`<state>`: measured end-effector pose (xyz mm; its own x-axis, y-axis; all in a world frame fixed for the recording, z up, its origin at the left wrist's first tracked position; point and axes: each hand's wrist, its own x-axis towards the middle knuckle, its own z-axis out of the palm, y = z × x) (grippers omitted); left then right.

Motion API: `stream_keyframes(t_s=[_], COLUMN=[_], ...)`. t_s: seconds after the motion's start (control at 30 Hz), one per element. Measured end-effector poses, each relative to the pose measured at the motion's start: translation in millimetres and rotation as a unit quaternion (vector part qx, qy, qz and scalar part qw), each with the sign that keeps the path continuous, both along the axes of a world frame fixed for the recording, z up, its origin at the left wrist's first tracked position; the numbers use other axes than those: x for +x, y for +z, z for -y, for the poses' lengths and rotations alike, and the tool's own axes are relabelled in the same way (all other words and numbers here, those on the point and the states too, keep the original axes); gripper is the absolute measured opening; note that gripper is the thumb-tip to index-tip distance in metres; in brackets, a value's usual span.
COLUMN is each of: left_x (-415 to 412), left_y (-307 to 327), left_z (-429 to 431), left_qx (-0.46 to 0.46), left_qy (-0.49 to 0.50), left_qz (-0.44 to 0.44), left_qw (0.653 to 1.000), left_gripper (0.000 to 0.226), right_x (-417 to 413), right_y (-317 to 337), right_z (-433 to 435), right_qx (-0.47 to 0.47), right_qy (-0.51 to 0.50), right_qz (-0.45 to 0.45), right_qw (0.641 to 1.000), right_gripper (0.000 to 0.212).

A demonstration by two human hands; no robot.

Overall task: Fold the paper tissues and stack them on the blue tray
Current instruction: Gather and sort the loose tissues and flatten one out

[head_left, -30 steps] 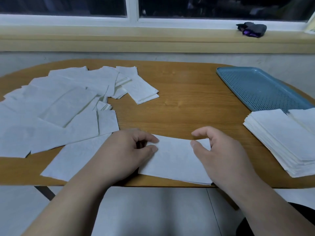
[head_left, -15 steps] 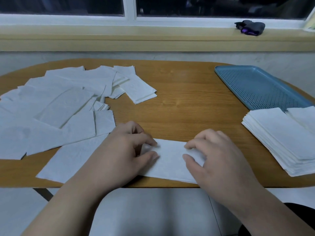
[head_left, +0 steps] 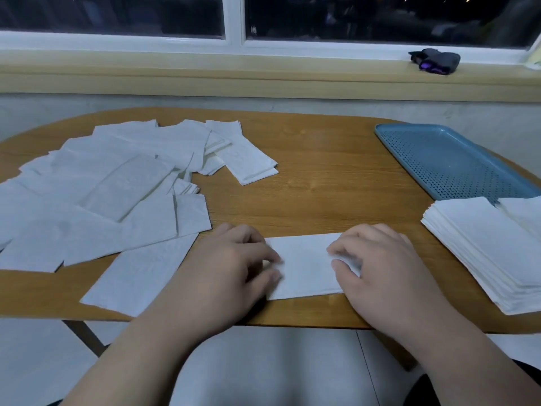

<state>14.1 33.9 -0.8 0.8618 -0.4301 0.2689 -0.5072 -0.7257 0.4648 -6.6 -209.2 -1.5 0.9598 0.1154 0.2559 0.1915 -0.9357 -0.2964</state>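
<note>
A white paper tissue lies flat near the front edge of the wooden table. My left hand pinches its left end between thumb and curled fingers. My right hand has its fingers curled over the right end, with the thumb against the paper. The blue perforated tray sits at the far right. A tall stack of folded tissues covers the tray's near end, beside a second white stack. Several unfolded tissues are spread over the left half of the table.
A small pile of folded tissues lies at the back of the spread. A dark object with purple rests on the windowsill. The table's front edge runs just under my wrists, with floor below it.
My right hand has slid left along the tissue and curled down onto it, so less of the paper shows between my hands. My left hand has stayed at the left end.
</note>
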Motion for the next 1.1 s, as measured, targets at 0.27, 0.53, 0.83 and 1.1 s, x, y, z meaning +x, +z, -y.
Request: stream_keyframes(t_s=[0.27,0.53,0.83,1.1], left_x=[-21,-41,-47,-47], left_y=[30,28,31,33], left_z=[-90,-150,-156,-127], left_qx=[-0.026,-0.053,-0.055,-0.133], left_qy=[0.150,0.214,0.148,0.012], left_qz=[-0.045,-0.090,-0.106,-0.114], left_qw=[0.987,0.971,0.982,0.984], left_gripper=[0.025,0.041,0.038,0.039], right_x=[-13,-14,-30,-39], right_y=[2,-6,-16,35], right_z=[-96,-192,-180,-135], right_qx=[0.031,-0.037,-0.005,0.390], right_qy=[0.188,0.276,0.232,0.053], right_qz=[0.080,0.017,0.097,0.023], right_qw=[0.978,0.960,0.968,0.919], right_gripper=[0.014,0.033,0.019,0.017])
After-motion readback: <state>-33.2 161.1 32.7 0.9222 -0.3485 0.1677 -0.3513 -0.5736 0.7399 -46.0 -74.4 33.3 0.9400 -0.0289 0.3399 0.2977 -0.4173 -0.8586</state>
